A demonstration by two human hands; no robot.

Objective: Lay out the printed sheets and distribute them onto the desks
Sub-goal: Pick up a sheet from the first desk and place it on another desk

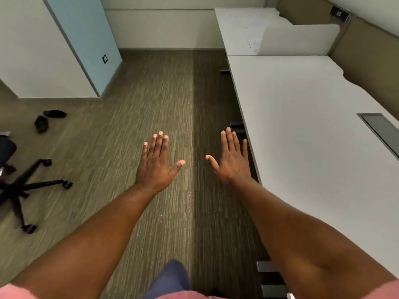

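My left hand and my right hand are stretched out in front of me over the carpet, palms down, fingers straight, holding nothing. A long white desk runs along my right, and my right hand hovers just beside its front edge. On the farther white desk, a faint printed sheet lies partly hidden behind a white divider panel.
A black swivel chair base stands at the left. A pair of dark shoes lies on the carpet beyond it. A grey cable hatch is set in the near desk. A blue wall panel rises at the back left.
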